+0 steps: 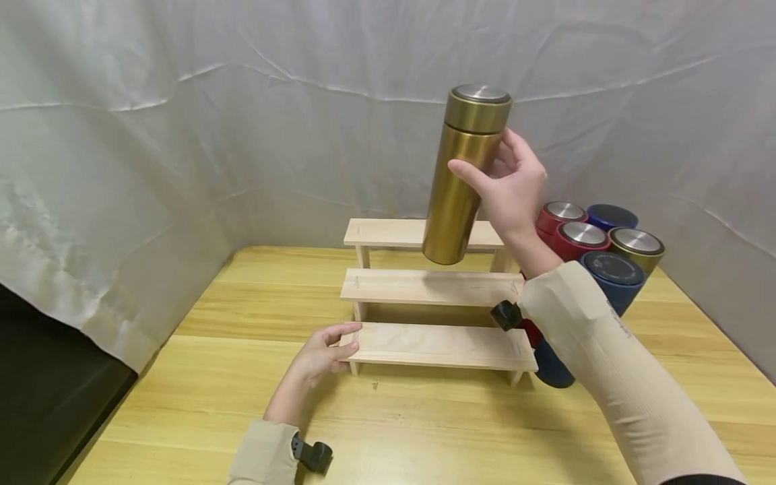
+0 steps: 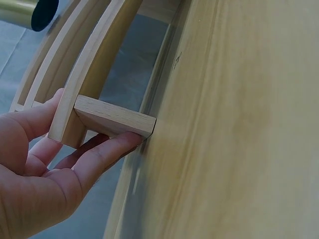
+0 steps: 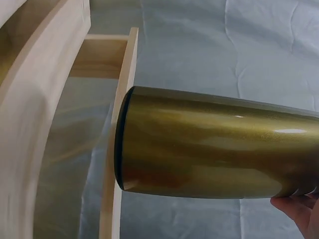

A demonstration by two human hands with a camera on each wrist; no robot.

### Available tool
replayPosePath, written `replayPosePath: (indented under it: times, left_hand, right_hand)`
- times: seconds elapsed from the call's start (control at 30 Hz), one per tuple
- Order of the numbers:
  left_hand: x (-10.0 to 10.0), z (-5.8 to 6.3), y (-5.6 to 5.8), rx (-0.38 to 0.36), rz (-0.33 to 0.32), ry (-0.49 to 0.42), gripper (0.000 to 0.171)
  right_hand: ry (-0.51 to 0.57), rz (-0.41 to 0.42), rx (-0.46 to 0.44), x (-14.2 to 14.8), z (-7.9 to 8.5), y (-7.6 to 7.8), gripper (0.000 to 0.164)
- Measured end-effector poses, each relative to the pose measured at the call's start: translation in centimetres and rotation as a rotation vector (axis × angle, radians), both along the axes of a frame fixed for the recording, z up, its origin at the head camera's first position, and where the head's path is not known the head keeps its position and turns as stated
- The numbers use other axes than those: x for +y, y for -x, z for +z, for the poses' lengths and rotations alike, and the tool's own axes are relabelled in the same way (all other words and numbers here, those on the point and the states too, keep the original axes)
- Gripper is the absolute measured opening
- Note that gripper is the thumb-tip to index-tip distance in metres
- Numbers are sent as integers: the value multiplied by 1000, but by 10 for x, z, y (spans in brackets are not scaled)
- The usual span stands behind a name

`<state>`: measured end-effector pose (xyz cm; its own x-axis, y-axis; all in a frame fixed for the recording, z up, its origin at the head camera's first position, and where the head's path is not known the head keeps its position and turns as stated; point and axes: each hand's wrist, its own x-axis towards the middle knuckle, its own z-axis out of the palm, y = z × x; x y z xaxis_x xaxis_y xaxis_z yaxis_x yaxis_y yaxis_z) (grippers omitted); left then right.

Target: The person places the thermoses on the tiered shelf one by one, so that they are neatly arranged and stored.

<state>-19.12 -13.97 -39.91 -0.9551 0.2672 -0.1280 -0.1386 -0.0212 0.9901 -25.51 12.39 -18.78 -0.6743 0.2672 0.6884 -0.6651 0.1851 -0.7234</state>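
My right hand (image 1: 515, 185) grips a gold thermos bottle (image 1: 463, 182) with a silver-topped lid, thumb across its front. Slightly tilted, the bottle is in the air above a three-step wooden display stand (image 1: 436, 345). In the right wrist view, the dark-rimmed base of the bottle (image 3: 209, 144) appears in front of the stand's top board; only a bit of the hand shows at the edge. At the left end of the lowest step, my left hand (image 1: 321, 353) holds the stand. The left wrist view shows the thumb over the board and fingers against the leg (image 2: 114, 117).
Several thermos bottles stand close together right of the stand, partly behind my right forearm: red (image 1: 582, 236), gold (image 1: 636, 242) and blue (image 1: 613, 276). A wood-grain table (image 1: 200, 391) carries everything. A pale cloth curtain (image 1: 291, 135) hangs behind; something black (image 1: 54, 377) lies at left.
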Motion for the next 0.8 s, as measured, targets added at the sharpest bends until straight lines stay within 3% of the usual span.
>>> replayPosePath:
  times: [0.37,0.8]
  left_hand:
    - [2,-2,1,0,3,-1,42]
    - [3,-3,1,1,-8,3,42]
  right_hand:
    - [-42,-74,-23,-4,5,18,66]
    - [11,-75,-48,-12,1,32,63]
